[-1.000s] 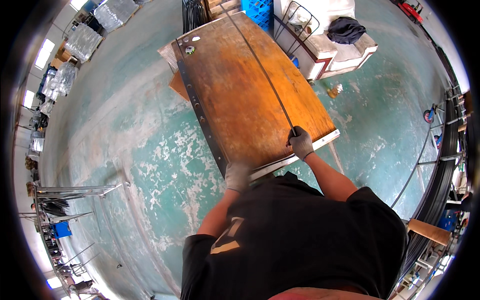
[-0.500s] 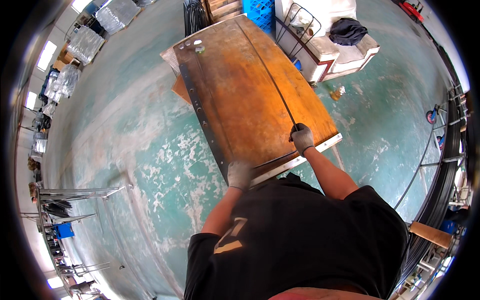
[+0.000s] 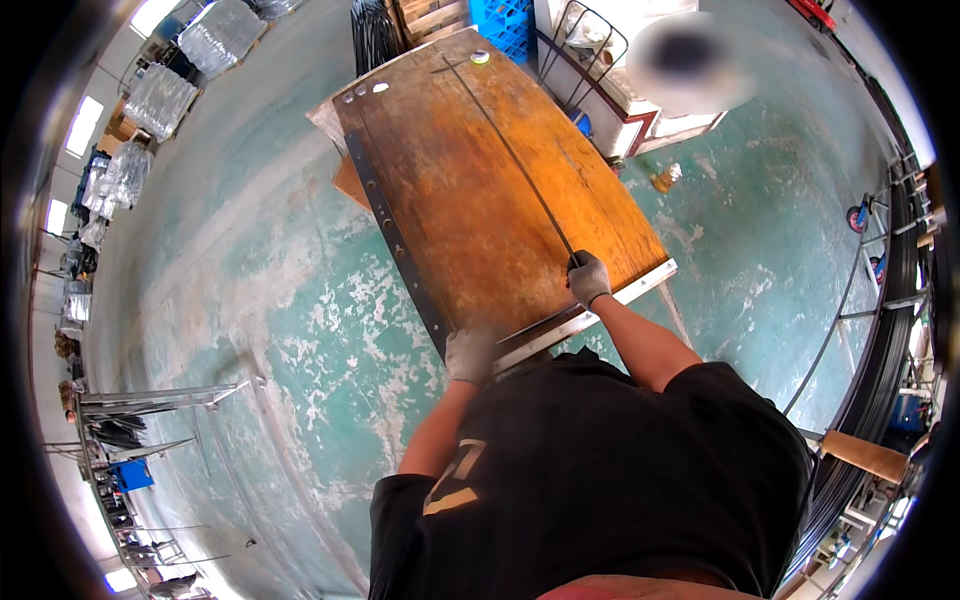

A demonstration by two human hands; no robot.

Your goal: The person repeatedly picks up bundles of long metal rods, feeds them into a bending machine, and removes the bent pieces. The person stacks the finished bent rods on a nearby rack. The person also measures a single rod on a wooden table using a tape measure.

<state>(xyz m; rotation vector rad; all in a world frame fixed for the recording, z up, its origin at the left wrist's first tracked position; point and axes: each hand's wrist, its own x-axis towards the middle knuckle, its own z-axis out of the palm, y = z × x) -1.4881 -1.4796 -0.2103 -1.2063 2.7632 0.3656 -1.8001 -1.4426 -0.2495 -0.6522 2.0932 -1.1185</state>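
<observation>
A long thin black strip [image 3: 520, 165] runs across the worn brown wooden tabletop [image 3: 440, 180], with a short crosspiece at its far end. My right hand [image 3: 590, 280], in a grey glove, is closed around the strip's near end, by the table's near right corner. My left hand [image 3: 468, 355], also gloved, is at the near left corner; motion smears its fingers, so what it holds cannot be made out. Between my hands, a dark strip [image 3: 545, 328] lies along the near edge. A small round whitish-green item [image 3: 480, 57] sits beside the long strip's far end.
A dark perforated rail [image 3: 392, 235] lines the table's left edge, and a pale metal bar [image 3: 645, 284] its near edge. Beyond the table stand a blue crate [image 3: 503, 28] and a bundle of black strips [image 3: 378, 38]. A bottle [image 3: 665, 178] is on the floor at right.
The round whitish-green item has moved from the table's far left to its far middle. The long strip's crosspiece now shows. My right hand has shifted slightly left; my left hand stays near its corner, blurred.
</observation>
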